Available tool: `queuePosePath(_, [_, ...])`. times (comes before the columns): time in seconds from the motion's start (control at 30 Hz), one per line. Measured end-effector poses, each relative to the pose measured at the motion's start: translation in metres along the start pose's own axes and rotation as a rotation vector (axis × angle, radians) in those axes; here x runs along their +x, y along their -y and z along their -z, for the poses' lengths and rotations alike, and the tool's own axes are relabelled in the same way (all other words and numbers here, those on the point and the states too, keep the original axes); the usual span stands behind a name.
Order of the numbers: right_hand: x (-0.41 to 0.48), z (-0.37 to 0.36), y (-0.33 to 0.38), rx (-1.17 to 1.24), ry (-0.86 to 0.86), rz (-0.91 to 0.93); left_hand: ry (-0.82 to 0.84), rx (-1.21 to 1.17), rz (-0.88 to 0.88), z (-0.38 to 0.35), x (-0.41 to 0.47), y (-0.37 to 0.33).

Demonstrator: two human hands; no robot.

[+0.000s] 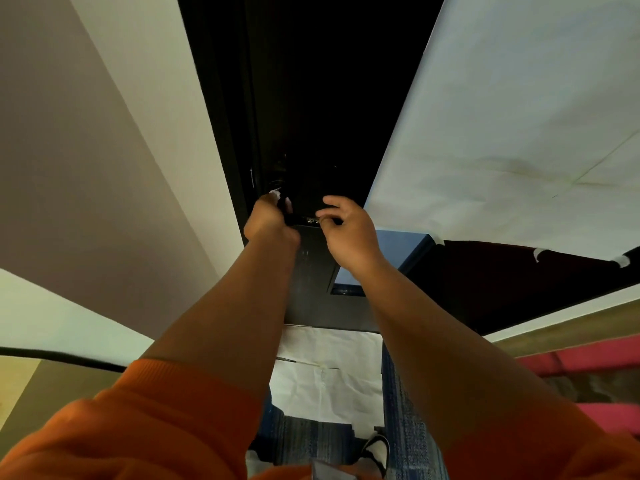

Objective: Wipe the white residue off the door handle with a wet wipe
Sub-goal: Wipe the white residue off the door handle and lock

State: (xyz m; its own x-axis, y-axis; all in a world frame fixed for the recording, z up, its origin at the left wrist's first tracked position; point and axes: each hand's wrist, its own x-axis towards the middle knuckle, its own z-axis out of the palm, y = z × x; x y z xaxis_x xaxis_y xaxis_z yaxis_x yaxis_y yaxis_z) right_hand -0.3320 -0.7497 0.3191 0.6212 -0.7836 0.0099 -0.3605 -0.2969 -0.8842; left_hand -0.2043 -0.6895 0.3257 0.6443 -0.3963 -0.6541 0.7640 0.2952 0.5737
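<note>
The left hand (268,218) is gripping the wipe (275,194), pressing it against the inner end of the dark handle (300,220) on the black door (311,98). The right hand (349,233) is sitting at the handle's outer end with its fingers curled; whether it is pinching the handle is unclear.

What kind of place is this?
Probably indoors, at a doorway in a room or hallway: a dark door with a door handle, blue carpet underfoot, and taped-up paper sheets beside it.
</note>
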Motion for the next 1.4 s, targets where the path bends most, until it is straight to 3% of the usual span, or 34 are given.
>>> queuePosePath(0.17, [-0.007,-0.013,-0.005,0.013,-0.102,0.015,0.125,-0.220,0.185,0.031,0.008,0.003])
queuePosePath(0.27, [-0.015,-0.019,-0.021,-0.064,-0.364,0.079,0.212,0.157,0.196,0.059,-0.002,0.014])
queuePosePath(0.37, [-0.028,-0.024,-0.045,-0.122,-0.498,-0.059,0.210,0.542,0.211,0.091,-0.006,0.029])
queuePosePath(0.47, [-0.042,-0.029,-0.052,-0.034,-0.423,-0.215,0.189,0.767,0.171,0.102,-0.001,0.032])
queuePosePath(0.67, [-0.048,-0.033,-0.048,-0.052,0.123,-0.247,0.379,0.935,0.071,0.082,-0.010,0.037])
queuePosePath(0.87, [-0.023,0.009,-0.050,0.154,0.141,-0.325,0.392,0.689,0.083,0.074,-0.015,0.044])
queuePosePath(1.0, [-0.008,0.034,-0.051,0.423,-0.150,-0.450,0.210,0.613,0.061,0.073,-0.016,0.040])
queuePosePath(1.1, [0.003,0.049,-0.040,0.177,-0.325,-0.216,0.031,0.588,-0.050,0.076,-0.013,0.032])
queuePosePath(1.23, [-0.002,0.036,-0.019,-0.054,-0.198,0.228,-0.074,0.531,-0.152,0.081,-0.012,0.024])
queuePosePath(1.33, [-0.012,0.014,-0.025,-0.125,-0.050,0.294,-0.074,0.539,-0.163,0.084,-0.014,0.020])
queuePosePath(1.4, [-0.016,0.008,-0.036,-0.138,-0.088,0.297,-0.050,0.538,-0.165,0.087,-0.014,0.015])
